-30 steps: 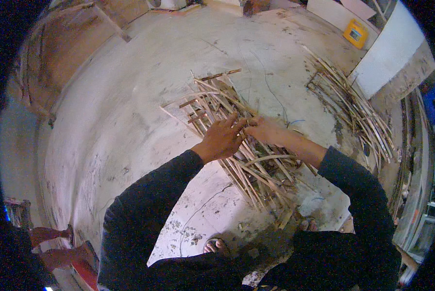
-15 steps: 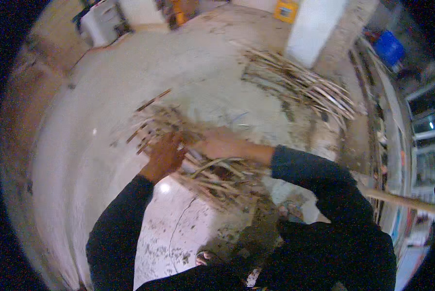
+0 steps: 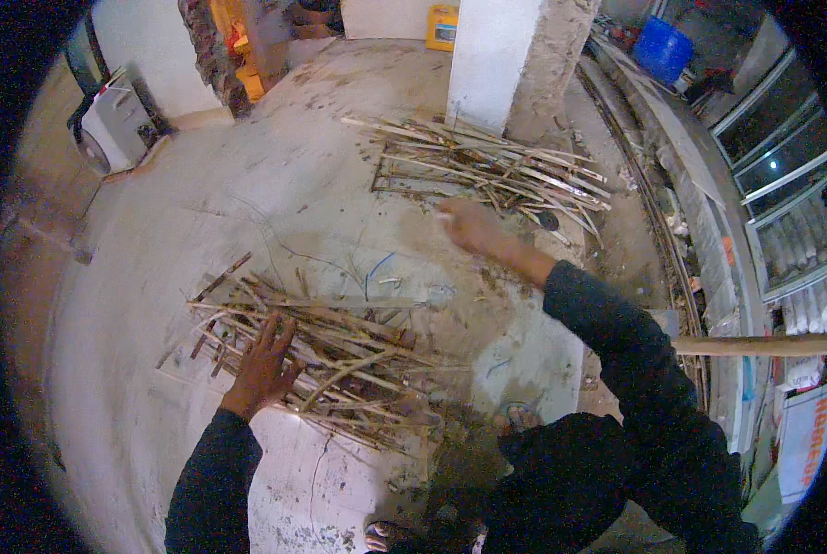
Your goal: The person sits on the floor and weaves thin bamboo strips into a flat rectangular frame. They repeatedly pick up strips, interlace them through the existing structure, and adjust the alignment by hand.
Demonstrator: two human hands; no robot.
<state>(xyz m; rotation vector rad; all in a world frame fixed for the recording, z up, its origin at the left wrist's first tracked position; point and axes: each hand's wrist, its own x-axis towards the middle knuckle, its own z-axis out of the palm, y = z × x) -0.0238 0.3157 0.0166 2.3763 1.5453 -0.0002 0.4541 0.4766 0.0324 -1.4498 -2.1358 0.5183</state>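
A loose pile of thin wooden sticks (image 3: 358, 355) lies on the floor in front of me. My left hand (image 3: 264, 369) rests on its left part, fingers spread over the sticks. Reaching out to the right, my right hand (image 3: 473, 231) is above the floor, just short of a second pile of long wooden strips (image 3: 501, 166). Its fingers look curled together. A small pale spot shows at their tips, too blurred to name.
By the far strips stands a white pillar (image 3: 492, 65). A blue drum (image 3: 663, 48) is at the far right, a yellow container (image 3: 442, 28) at the back. A wooden pole (image 3: 755, 345) juts in from the right. Blue string (image 3: 377, 266) lies on the floor.
My hands were together over the near pile. The right has moved away, up and to the right; the left has shifted slightly and lies on the sticks. The view has turned rightward.
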